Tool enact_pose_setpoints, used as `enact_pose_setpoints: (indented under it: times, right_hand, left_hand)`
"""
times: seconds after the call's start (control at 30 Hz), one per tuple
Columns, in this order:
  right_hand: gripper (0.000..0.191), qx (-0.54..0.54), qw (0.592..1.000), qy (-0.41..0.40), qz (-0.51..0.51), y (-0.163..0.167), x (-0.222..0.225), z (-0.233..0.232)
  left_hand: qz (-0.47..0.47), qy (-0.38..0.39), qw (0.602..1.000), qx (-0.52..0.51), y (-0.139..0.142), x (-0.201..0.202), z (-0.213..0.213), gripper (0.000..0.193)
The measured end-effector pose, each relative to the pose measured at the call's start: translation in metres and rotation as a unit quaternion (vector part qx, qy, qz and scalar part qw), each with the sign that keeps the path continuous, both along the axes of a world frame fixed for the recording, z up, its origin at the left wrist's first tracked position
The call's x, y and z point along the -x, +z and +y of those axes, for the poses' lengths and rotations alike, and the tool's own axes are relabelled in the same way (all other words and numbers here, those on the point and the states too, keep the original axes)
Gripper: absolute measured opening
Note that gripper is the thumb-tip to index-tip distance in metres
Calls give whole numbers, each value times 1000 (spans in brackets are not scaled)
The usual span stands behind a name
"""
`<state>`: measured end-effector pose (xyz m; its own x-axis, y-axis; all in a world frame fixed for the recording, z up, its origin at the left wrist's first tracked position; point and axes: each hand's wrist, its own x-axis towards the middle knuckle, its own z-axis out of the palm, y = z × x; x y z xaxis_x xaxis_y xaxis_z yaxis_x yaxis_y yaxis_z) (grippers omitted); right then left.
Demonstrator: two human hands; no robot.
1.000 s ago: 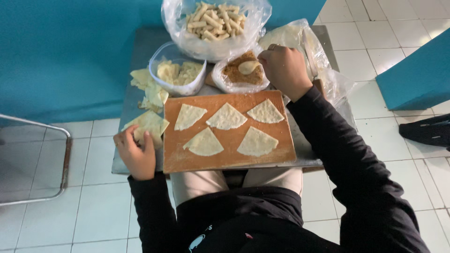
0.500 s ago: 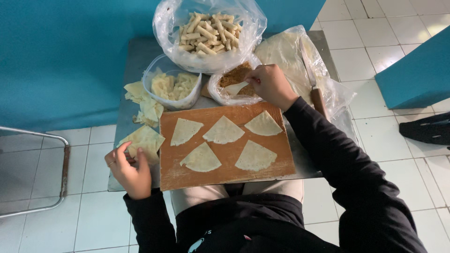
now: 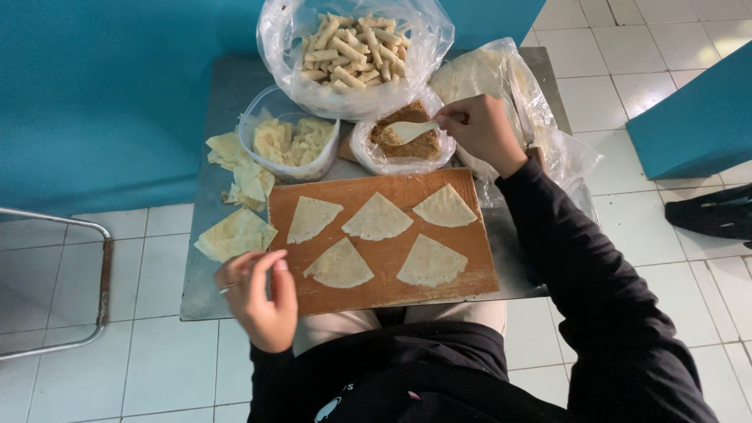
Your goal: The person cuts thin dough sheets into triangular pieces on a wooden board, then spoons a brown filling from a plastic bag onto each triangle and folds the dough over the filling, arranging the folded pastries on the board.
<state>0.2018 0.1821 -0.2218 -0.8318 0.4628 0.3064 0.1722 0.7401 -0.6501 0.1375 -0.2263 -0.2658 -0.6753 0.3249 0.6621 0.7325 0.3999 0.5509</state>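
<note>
My right hand (image 3: 479,131) grips a white plastic spoon (image 3: 410,130) whose bowl rests in a bag-lined bowl of brown filling (image 3: 403,141). My left hand (image 3: 262,296) hovers at the near left corner of a wooden board (image 3: 384,294), fingers loosely curled and holding nothing. Several triangular pastry sheets lie on the board, the nearest to my left hand being one (image 3: 338,266). A stack of sheets (image 3: 235,233) lies just beyond that hand on the metal table (image 3: 205,298).
A bag of rolled pastries (image 3: 352,47) sits at the back. A plastic bowl (image 3: 291,141) holds pale scraps, with more scraps (image 3: 239,168) beside it. A plastic bag of wrappers (image 3: 486,74) lies right. A metal chair frame (image 3: 55,290) stands left on the tiled floor.
My right hand has drawn back from the filling bowl, and the white spoon now shows in it. My left hand has come off the stack of sheets toward the board's corner.
</note>
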Motion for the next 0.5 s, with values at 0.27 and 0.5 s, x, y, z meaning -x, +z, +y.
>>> enact_pose_setpoints:
  times: [0.27,0.5]
  right_hand:
    - [16,-23,998,31,-51,-3,-39,-37]
    - [11,-54,993,101,36,-10,-59,-79]
  left_hand:
    - [17,-108,985,131,17,-16,26,28]
    - [8,-137,975,174,18,-18,32,33]
